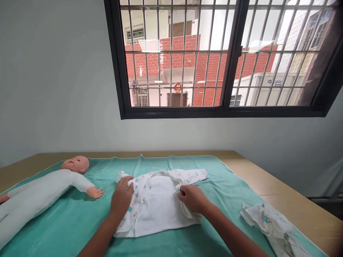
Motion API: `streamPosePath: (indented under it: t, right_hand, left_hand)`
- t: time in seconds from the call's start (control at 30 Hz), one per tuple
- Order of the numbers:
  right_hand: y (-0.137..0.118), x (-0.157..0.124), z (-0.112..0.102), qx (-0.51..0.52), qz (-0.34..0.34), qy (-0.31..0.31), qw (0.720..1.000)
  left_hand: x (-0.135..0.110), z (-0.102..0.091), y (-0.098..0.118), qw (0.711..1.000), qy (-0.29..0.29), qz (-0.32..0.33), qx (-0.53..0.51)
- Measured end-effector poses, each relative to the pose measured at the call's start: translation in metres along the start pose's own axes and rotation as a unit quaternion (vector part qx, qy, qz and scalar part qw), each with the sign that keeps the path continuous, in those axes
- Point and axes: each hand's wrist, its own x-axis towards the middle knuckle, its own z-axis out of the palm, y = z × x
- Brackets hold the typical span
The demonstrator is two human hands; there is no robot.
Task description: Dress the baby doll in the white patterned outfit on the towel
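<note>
A small white baby shirt [158, 205] with coloured prints lies spread on a green towel [80, 217], its front panels open and both sleeves out to the sides. My left hand [122, 196] rests on the shirt's left sleeve and panel, fingers curled onto the cloth. My right hand [193, 198] pinches the shirt's right panel near the armhole. A baby doll [40, 194] in white clothing lies on its back to the left, one arm stretched toward the shirt.
A crumpled white printed garment [270, 221] lies at the towel's right edge. The towel covers a wooden table [284, 192] set against a grey wall. A barred window [222, 57] is above the table.
</note>
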Motion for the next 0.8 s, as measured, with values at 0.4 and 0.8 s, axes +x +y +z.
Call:
streamPosePath:
  t: [0.4, 0.8]
  right_hand:
    - [0.023, 0.005, 0.014, 0.129, -0.003, -0.058, 0.99]
    - [0.107, 0.008, -0.024, 0.094, 0.052, 0.117, 0.987]
  left_hand:
    - [-0.024, 0.018, 0.007, 0.963, -0.184, 0.034, 0.196]
    - [0.013, -0.018, -0.028, 0.991, -0.052, -0.12, -0.007]
